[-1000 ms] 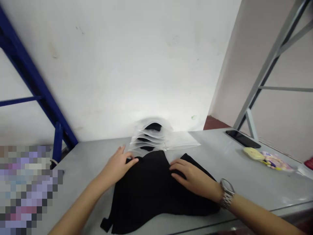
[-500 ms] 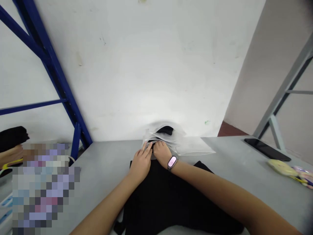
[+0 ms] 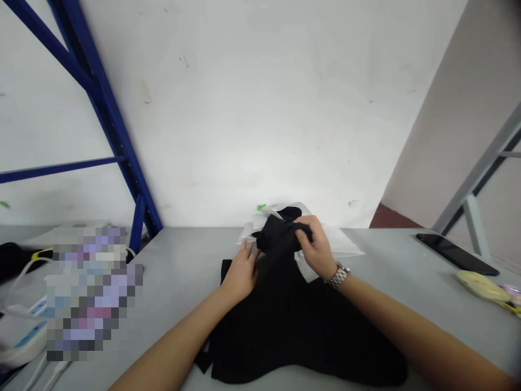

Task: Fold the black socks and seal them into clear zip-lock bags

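In the head view a black garment [image 3: 301, 336] lies spread on the grey table in front of me. My right hand [image 3: 316, 247], with a metal-banded watch on its wrist, is closed on a bunched piece of black cloth [image 3: 280, 239], raised above the garment's far end. Whether this cloth joins the garment below, I cannot tell. Just left of it my left hand [image 3: 240, 274] rests with its fingers stretched out, the tips by the white translucent bags [image 3: 342, 241]. More black fabric [image 3: 290, 212] shows inside a bag behind the hands.
At right on the table [image 3: 179, 304] lie a black phone [image 3: 456, 254] and a pale yellow item [image 3: 482, 285]. A white power strip [image 3: 26, 339] with cables stands at left beside a pixelated patch. Blue frame posts [image 3: 118, 125] rise on the left, before a white wall [image 3: 260, 108].
My right hand has come out of the bags' opening and moved right, bringing up bunched black cloth. My left hand has shifted slightly down and right in view. The camera has turned a little left.
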The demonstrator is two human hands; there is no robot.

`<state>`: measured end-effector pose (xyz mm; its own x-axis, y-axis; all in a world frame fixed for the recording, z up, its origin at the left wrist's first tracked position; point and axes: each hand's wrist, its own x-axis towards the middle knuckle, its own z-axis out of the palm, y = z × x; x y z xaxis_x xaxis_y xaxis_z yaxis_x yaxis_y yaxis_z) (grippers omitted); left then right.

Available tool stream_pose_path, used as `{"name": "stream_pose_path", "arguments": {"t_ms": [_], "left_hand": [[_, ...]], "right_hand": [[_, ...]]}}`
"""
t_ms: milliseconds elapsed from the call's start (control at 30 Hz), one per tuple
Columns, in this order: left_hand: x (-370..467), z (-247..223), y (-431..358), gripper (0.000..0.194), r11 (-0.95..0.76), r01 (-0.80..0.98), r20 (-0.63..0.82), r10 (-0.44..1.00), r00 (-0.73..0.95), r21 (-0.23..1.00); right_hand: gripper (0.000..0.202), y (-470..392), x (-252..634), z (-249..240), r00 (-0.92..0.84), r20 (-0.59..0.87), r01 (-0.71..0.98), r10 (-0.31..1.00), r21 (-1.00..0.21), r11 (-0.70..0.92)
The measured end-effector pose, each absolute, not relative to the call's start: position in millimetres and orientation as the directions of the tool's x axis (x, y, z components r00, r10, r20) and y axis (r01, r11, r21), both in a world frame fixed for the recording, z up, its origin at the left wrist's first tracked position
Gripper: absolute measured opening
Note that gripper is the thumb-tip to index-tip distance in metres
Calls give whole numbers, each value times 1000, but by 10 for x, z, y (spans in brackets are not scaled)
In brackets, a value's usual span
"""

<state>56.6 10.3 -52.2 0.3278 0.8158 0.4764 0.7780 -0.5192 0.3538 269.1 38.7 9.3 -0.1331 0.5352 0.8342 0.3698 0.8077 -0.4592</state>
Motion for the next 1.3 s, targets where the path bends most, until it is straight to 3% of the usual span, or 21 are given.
{"name": "stream_pose_path", "arguments": {"t_ms": [133,200,267,367,467,533,567,667,733,800,900,967,1000,1033,1133,1233,1300], "left_hand": [[550,-381,19,33,-411,838,462,858,223,359],[566,-247,-62,26,-404,806,499,852,159,432],[606,-113,-164,29,-426,649,441,884,152,631],[722,-4,-332,53,-337,201,226,874,429,920],[865,-32,-467,102,-240,47,168,792,587,969],[926,-85,-502,113,-266,105,170,826,538,958],[934,-108,-496,104,-284,154,178,855,487,946],[869,-127,-405,54,-347,386,244,925,292,854],[781,-88,-321,29,-379,545,348,923,163,748],[705,-25,-263,24,-326,592,361,930,62,737],[673,61,-270,38,-110,368,132,991,-36,923],[706,86,-333,39,-18,129,16,1000,13,991],[729,90,-371,38,-11,31,9,997,76,999],[753,90,-407,38,-21,-34,26,988,154,999],[794,91,-458,38,-129,-25,130,945,299,991],[770,86,-398,33,-299,174,263,943,202,938],[741,38,-333,45,-355,283,312,931,188,891]], "right_hand": [[11,183,2958,291,179,787,349,590,-611,710],[14,147,3067,350,312,708,280,633,-706,651],[16,141,3135,368,374,620,180,690,-778,602],[16,137,3133,315,362,542,76,758,-828,556],[16,94,3020,200,286,506,59,814,-857,512],[14,54,2922,119,208,474,48,856,-879,475],[13,37,2879,84,153,450,42,880,-893,449],[11,6,2808,24,-4,427,111,904,-899,425],[14,-22,2806,28,-25,539,245,842,-813,528],[22,-88,2812,60,-80,651,352,755,-690,632],[52,-250,2767,103,-374,595,319,711,-637,702],[85,-345,2699,99,-542,507,287,670,-637,715],[92,-371,2666,90,-573,488,294,658,-628,721],[87,-378,2643,82,-573,487,309,659,-616,725],[40,-296,2681,116,-474,521,296,710,-665,686],[13,-158,2873,258,-368,497,20,786,-841,541],[8,-105,3012,359,-328,444,-213,834,-895,392]]}}
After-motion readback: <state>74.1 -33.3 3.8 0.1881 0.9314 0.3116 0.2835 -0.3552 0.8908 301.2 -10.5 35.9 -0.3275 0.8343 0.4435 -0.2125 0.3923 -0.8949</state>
